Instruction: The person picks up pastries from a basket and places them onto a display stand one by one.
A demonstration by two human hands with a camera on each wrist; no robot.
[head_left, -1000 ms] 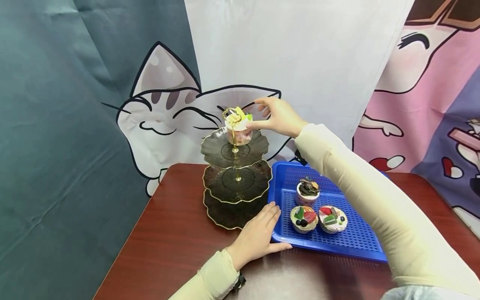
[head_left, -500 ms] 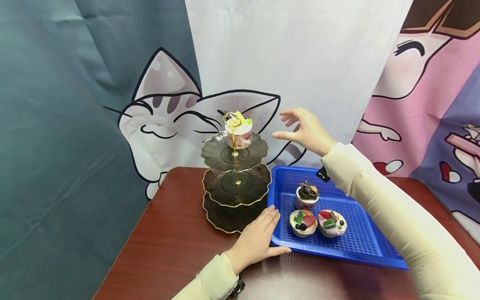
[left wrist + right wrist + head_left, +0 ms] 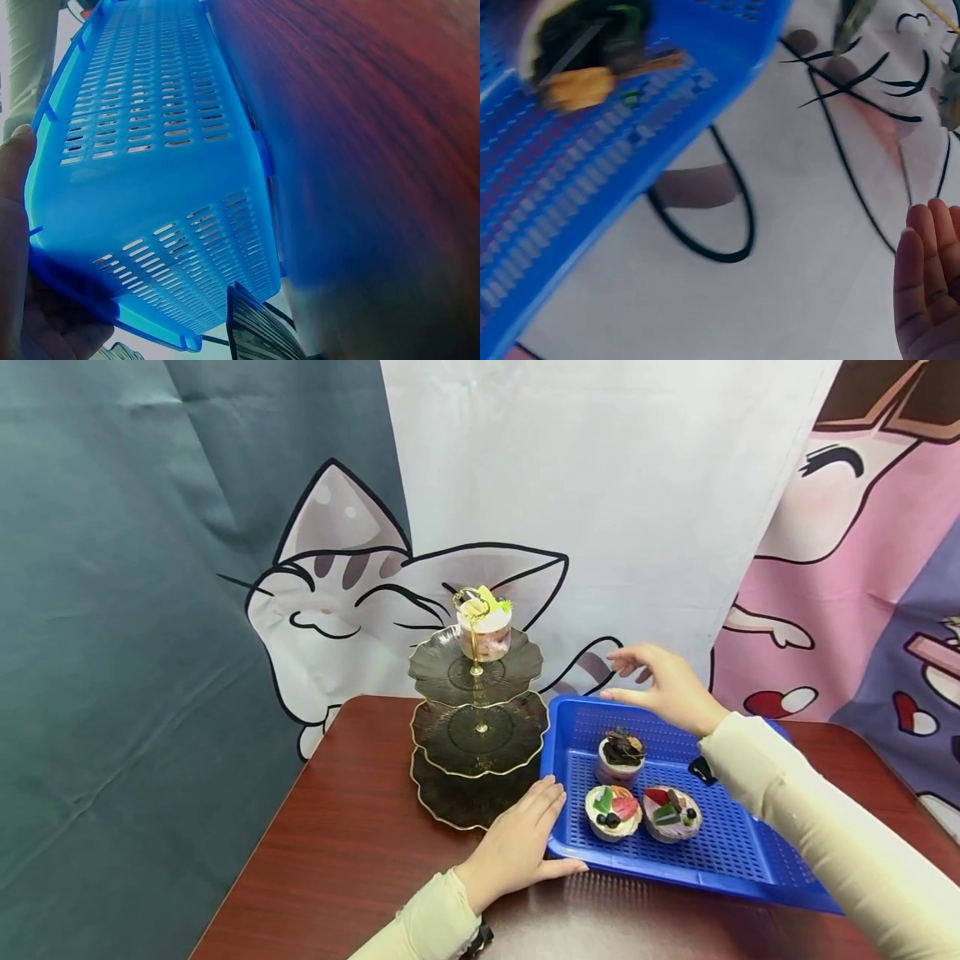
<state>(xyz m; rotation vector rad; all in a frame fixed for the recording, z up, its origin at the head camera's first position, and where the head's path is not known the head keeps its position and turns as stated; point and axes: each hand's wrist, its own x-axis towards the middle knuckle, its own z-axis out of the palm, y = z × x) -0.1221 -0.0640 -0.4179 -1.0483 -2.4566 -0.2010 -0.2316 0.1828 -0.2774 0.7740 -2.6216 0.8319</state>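
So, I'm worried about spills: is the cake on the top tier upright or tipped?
Upright: the cake sits level on the top tier, its toppings facing up.

The perforated blue basket (image 3: 723, 841) holds three topped desserts (image 3: 612, 812).

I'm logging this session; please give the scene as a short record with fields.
Surface: reddish wood-grain table
Display: dark three-tier stand with scalloped gold rims
On top: clear round cup dessert, white cream, yellow topping
Beside it: blue perforated plastic basket
Basket holds: round dark-topped dessert; two round fruit-topped cream cakes
Left hand: touches the basket's near corner
Right hand: raised, holding nothing
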